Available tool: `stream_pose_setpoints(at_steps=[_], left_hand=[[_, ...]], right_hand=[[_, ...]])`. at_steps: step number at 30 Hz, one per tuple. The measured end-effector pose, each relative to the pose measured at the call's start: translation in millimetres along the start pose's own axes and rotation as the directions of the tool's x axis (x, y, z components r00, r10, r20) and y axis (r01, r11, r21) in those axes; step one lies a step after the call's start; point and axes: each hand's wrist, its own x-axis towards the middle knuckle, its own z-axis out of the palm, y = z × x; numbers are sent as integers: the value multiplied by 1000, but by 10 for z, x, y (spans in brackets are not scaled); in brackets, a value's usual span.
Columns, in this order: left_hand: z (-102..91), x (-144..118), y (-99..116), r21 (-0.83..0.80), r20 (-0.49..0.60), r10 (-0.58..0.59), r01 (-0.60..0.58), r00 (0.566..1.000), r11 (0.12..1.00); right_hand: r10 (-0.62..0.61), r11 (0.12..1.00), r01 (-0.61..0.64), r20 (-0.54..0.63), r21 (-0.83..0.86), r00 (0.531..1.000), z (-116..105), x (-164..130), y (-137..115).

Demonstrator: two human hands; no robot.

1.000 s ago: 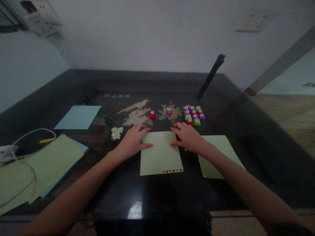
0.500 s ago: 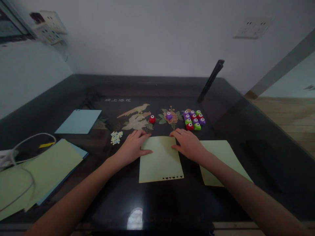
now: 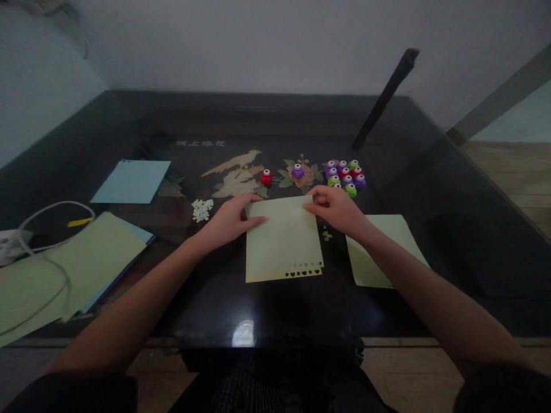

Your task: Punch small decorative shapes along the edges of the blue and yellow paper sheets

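Note:
A pale green paper sheet (image 3: 282, 244) lies in the middle of the dark glossy table (image 3: 275, 115), with rows of small punched shapes along its near edge. My left hand (image 3: 228, 219) pinches its far left corner. My right hand (image 3: 338, 207) pinches its far right corner, and the far edge looks slightly lifted. Just beyond the sheet stand a red paper punch (image 3: 266, 177), a purple punch (image 3: 297, 171) and a cluster of several coloured punches (image 3: 345, 174) close to my right hand.
A second pale green sheet (image 3: 383, 252) lies under my right forearm. A blue sheet (image 3: 131, 181) and a heap of punched bits (image 3: 202, 209) lie left. A paper stack (image 3: 73, 269) with a white cable (image 3: 41, 252) fills the left edge. A black bar (image 3: 385, 97) leans at the back.
Both hands went from lying flat on the sheet's far part to gripping its far corners. A second row of punched shapes now shows at the near edge. The camera tilted down.

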Motion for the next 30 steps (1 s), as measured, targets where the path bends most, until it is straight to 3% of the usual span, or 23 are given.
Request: stream_pose_setpoints(at_steps=[4, 7, 10, 15, 21, 23, 26, 30], left_hand=[[-25, 14, 9, -384, 39, -141, 145, 989, 912], [-52, 3, 39, -535, 130, -158, 203, 979, 820], [-81, -16, 77, -539, 290, -128, 273, 948, 797], [-80, -39, 97, -405, 468, -51, 265, 882, 875], [-58, -44, 75, -408, 580, 15, 275, 815, 871], [-65, -40, 61, -411, 583, 2, 293, 812, 863], [-67, -29, 21, -455, 531, -36, 322, 846, 830], [-40, -17, -42, -541, 479, -111, 392, 871, 744]], right_hand=[[59, 980, -54, -22, 194, 998, -42, 11, 2], [79, 963, -67, -34, 263, 996, -71, -8, -15], [116, 943, -108, -5, 314, 993, -89, -37, -34], [125, 945, -140, 70, 294, 990, -67, -57, -51], [22, 993, -43, 189, 109, 982, 2, 20, -148], [-3, 996, 20, 202, -82, 979, -12, 105, -190], [-20, 894, 61, 98, -444, 995, -90, 319, -208], [-35, 765, -30, -88, -644, 996, -190, 680, -140]])
